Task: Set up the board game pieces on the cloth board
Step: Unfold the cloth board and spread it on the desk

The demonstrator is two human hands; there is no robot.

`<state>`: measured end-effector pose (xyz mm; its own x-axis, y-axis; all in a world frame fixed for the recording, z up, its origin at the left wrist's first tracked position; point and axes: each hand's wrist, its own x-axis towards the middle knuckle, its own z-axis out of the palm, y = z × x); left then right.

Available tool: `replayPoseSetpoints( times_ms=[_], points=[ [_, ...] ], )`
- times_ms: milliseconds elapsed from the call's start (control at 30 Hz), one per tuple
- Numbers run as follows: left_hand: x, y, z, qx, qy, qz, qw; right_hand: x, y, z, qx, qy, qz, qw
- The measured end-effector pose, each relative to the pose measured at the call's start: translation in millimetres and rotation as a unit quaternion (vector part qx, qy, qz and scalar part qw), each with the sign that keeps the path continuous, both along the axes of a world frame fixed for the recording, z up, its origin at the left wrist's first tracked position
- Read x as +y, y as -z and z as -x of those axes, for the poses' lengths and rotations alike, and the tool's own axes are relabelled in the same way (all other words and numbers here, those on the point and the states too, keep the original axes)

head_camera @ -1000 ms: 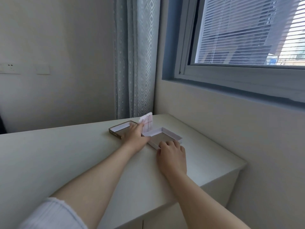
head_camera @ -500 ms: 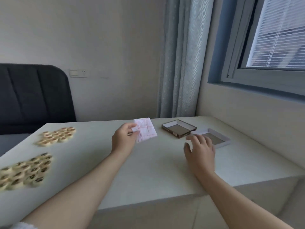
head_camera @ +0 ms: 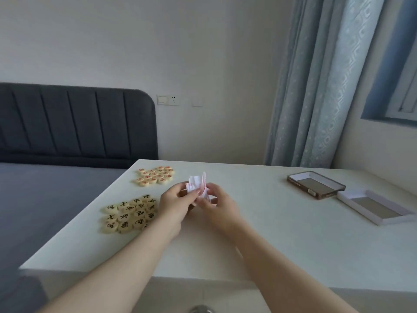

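Observation:
A folded white cloth board (head_camera: 196, 183) with red lines is held just above the white table (head_camera: 270, 233), between both hands. My left hand (head_camera: 174, 203) pinches its left side and my right hand (head_camera: 217, 204) grips its right side; the cloth is crumpled and partly hidden by my fingers. To the left lie two clusters of round cream game pieces: red-lettered pieces (head_camera: 155, 175) farther back and black-lettered pieces (head_camera: 129, 214) nearer, close to my left wrist.
A brown box tray (head_camera: 316, 184) and a white box lid (head_camera: 374, 210) lie at the table's right. A grey bed with a dark headboard (head_camera: 74, 123) is to the left. A curtain (head_camera: 316, 86) hangs behind the table.
The view swung left from the box to the pieces. My left hand carried the folded cloth from the box to the table's middle, and my right hand came over and took hold of it.

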<state>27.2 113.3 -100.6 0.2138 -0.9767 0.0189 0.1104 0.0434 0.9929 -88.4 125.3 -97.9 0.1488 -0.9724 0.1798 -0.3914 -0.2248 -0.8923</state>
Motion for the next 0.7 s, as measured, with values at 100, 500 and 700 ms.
replayPoseSetpoints(
  times_ms=[100,500,700],
  points=[
    [-13,-3,-1,0.13,0.053,-0.012,0.99,-19,-1,-7,-0.025,-0.014,-0.015,0.999],
    [-52,0,9,0.198,0.093,0.009,0.976,-66,8,14,-0.277,0.001,-0.049,0.959],
    [-56,-1,9,0.252,0.07,0.003,0.965,-69,8,14,-0.336,0.072,-0.043,0.938]
  ],
)
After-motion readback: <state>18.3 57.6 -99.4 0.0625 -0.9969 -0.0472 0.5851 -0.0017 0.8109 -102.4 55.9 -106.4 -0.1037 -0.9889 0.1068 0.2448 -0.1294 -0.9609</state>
